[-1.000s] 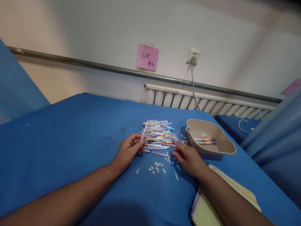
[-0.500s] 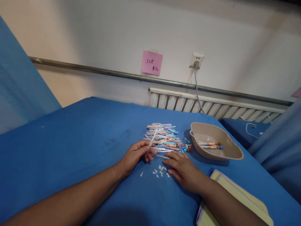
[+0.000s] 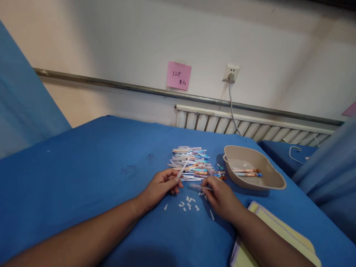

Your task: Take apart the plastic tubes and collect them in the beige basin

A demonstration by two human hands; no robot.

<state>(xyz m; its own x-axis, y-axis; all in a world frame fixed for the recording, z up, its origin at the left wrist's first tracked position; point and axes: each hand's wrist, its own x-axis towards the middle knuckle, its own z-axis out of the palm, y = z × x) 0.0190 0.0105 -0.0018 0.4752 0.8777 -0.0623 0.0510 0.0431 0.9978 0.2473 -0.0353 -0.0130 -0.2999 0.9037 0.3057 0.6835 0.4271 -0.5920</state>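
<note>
Between the thumb and fingers of my left hand (image 3: 161, 187) is a slim white pen part (image 3: 183, 167), slanting up and to the right. My right hand (image 3: 221, 194) pinches a translucent pen barrel (image 3: 195, 186), which points left just above the cloth. Beyond both hands lies a pile of pen parts (image 3: 189, 156), with white sticks and patterned barrels side by side. Small white cone-shaped tips (image 3: 189, 203) are scattered on the cloth between my hands. A longer white piece (image 3: 211, 215) rests below my right hand.
A beige basin (image 3: 258, 183) holding a few patterned pens (image 3: 247, 174) stands at the right. Small blue pieces (image 3: 220, 167) lie beside it. A folded yellow cloth (image 3: 280, 233) is under my right forearm. Blue cloth (image 3: 111, 159) covers the table; a radiator (image 3: 211, 120) is behind.
My right hand has drawn its fingers together and lifted the translucent barrel from the cloth. The longer white piece now shows below it. My left hand keeps its hold, almost still.
</note>
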